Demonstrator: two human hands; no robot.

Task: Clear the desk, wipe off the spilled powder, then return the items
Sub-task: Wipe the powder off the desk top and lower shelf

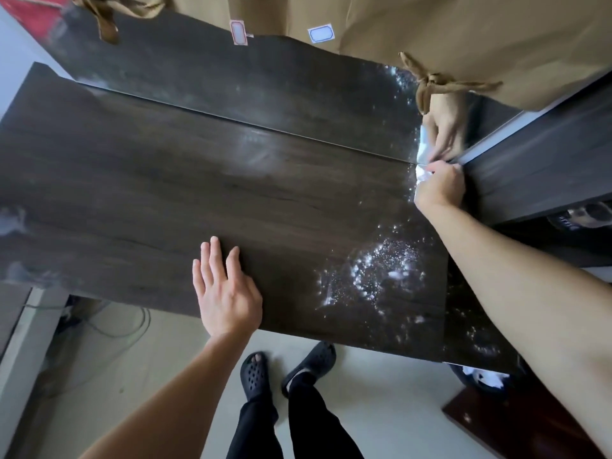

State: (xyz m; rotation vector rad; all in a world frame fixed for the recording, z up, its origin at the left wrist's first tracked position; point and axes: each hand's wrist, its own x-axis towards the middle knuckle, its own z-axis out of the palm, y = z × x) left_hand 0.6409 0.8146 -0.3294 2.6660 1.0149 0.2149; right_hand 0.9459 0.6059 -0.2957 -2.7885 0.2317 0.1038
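White cloth (pixel 421 175) is gripped in the right hand (pixel 438 188). The left hand (pixel 227 291) lies flat, fingers straight, on the desk (pixel 132 193); powder (pixel 381 273) lies to its right.

one desk (pixel 198 193), one cloth (pixel 422 173), two hands (pixel 228 293) (pixel 438 188), two sandals (pixel 254 376) (pixel 311 364), two labels (pixel 239 33) (pixel 320 35).

Dark desk (pixel 198 180) — powder (pixel 381 270) scattered.

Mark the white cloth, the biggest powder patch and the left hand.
white cloth (pixel 422 176): head view, the crumpled edge that shows.
powder patch (pixel 381 271): head view, middle of the dense white scatter.
left hand (pixel 228 296): head view, back of the flat hand.
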